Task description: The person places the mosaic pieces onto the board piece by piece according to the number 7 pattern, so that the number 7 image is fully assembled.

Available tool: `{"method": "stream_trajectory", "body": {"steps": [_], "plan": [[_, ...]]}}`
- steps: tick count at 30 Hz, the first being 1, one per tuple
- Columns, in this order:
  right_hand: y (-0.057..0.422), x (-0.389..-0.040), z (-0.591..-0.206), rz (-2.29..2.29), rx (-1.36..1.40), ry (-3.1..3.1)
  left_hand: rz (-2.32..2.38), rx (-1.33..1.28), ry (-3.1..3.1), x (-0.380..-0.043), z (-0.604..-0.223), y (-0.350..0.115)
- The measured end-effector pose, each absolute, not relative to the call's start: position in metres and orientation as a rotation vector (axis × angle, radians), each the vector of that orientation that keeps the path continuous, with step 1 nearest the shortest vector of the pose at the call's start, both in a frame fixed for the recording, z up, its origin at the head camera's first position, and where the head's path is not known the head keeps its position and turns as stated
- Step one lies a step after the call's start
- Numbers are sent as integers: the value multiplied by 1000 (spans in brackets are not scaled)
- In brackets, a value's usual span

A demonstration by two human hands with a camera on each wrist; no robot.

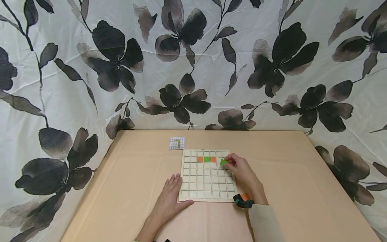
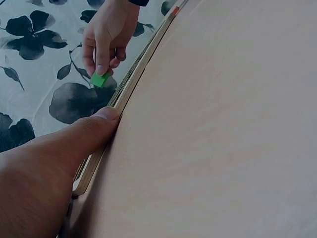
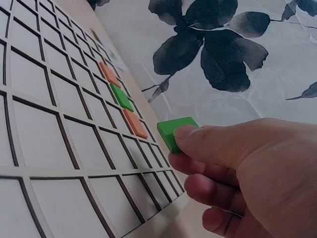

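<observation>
A light wooden grid board with square cells lies on the table. Near its top, an orange tile, a green tile and a second orange tile sit side by side in one row. Between thumb and fingertips my right hand pinches another green tile, held over the board's right side. My left hand rests at the lower left corner, fingers along the left edge. In the left wrist view its thumb lies against the board's front edge.
A small card printed with a coloured grid pattern lies beyond the board's upper left corner. Behind the brown table hangs a white cloth with dark flowers. A black band circles my right wrist.
</observation>
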State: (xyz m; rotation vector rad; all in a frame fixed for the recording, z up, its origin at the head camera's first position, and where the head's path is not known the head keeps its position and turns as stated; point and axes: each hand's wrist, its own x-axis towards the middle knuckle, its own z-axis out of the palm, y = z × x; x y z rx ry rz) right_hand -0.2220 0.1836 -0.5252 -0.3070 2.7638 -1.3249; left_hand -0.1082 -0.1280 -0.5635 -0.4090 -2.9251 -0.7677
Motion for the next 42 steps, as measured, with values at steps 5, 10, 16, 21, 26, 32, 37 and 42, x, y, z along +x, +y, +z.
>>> {"method": "stream_trajectory", "body": {"steps": [5, 10, 16, 21, 26, 32, 37, 42], "plan": [[180, -225, -529, -1339, -329, 2758, -766, -408, -2916, -109, -564, -127], [177, -227, -532, -1327, -348, 2768, -765, -409, -2917, -108, -564, -126], [173, -228, -533, -1323, -369, 2757, -776, -404, -2930, -109, -564, -127], [170, -228, -535, -1289, -362, 2765, -772, -403, -2929, -108, -564, -127], [167, -228, -535, -1282, -382, 2759, -767, -404, -2927, -109, -564, -127], [165, -228, -537, -1258, -435, 2761, -770, -406, -2928, -109, -563, -126], [163, -229, -538, -1242, -429, 2773, -763, -402, -2930, -109, -563, -127], [159, -229, -539, -1220, -428, 2788, -744, -404, -2928, -109, -563, -127]]}}
